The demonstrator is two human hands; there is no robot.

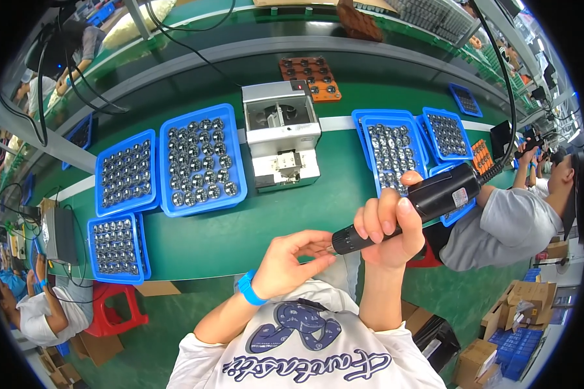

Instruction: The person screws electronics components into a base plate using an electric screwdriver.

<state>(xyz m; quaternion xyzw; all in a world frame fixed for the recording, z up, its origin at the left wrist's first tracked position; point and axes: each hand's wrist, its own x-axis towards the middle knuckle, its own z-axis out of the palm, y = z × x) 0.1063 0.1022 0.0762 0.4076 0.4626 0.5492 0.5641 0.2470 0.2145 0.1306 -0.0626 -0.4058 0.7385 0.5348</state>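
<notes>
A black electric screwdriver (442,192) lies slanted across my right hand (394,228), whose fingers wrap round its body. Its narrower ribbed nose points left and down, and a coiled cable leaves the other end. At the nose, the thumb and fingers of my left hand (287,264) pinch the short metal screwdriver bit (331,249), mostly hidden by the fingertips. A blue band circles my left wrist. Both hands are raised at the near edge of the green bench, in front of my shirt.
A grey-white machine (281,139) stands mid-bench. Blue trays (241,188) of round shiny parts lie to its left, and more trays (358,120) to its right. Behind it sits an orange plate (334,97) with dark parts. A co-worker in grey (512,217) sits close on the right.
</notes>
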